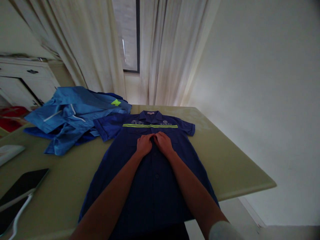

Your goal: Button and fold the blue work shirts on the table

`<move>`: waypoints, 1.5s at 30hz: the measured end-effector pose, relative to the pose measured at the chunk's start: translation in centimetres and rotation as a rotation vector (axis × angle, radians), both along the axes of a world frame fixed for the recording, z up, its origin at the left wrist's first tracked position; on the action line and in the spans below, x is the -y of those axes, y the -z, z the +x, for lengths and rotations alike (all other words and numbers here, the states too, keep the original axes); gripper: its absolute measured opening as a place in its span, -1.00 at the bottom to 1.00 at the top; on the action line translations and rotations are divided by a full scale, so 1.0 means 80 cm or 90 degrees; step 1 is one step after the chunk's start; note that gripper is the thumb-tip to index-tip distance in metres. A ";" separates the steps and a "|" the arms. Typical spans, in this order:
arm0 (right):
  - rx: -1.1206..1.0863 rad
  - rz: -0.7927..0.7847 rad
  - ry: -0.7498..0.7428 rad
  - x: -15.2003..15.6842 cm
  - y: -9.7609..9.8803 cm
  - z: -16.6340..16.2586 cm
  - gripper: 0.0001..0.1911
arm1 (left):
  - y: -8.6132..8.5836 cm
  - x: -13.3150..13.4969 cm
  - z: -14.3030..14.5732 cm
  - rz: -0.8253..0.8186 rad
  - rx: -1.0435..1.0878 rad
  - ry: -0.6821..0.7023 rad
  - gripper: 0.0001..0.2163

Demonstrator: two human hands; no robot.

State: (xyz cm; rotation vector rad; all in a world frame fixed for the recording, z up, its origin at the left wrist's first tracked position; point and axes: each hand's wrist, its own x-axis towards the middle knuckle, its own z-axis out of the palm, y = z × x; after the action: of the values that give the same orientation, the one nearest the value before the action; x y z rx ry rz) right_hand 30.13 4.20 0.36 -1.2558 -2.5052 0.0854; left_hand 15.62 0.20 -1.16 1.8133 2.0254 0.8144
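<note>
A dark blue short-sleeved work shirt with a yellow reflective chest stripe lies flat, front up, on the pale green table. Its collar points away from me. My left hand and my right hand rest side by side on the shirt's button placket, just below the stripe. On both hands the fingers are curled and pressed together at the centre seam, pinching the shirt front. What exactly sits between the fingertips is too small to make out.
A heap of lighter blue garments lies on the table's far left. A dark phone or tablet with a white cable sits at the near left edge. The table's right edge drops off beside a white wall. Curtains hang behind.
</note>
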 end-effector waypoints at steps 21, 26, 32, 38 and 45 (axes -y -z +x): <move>-0.095 -0.053 0.069 -0.010 0.018 0.000 -0.71 | 0.018 -0.007 -0.002 0.108 0.082 0.114 -0.34; -0.134 -0.049 0.078 -0.013 0.022 0.003 -0.74 | 0.024 -0.008 -0.002 0.127 0.127 0.111 -0.37; -0.234 -0.010 0.065 0.002 -0.008 0.005 -0.85 | 0.032 -0.008 -0.007 0.135 0.194 0.125 -0.29; -0.093 -0.160 -0.045 0.056 -0.022 0.034 -0.86 | 0.024 -0.004 -0.004 0.123 0.143 0.062 -0.42; -0.091 -0.137 -0.072 0.081 0.008 0.050 -0.94 | 0.002 0.022 0.008 0.163 -0.062 0.072 -0.91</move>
State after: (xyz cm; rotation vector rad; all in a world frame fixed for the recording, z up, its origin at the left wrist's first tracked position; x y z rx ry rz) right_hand 34.12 -2.27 -0.29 -1.1394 -2.4919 0.4655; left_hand 16.27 -1.58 -1.32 2.1238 1.9271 1.0084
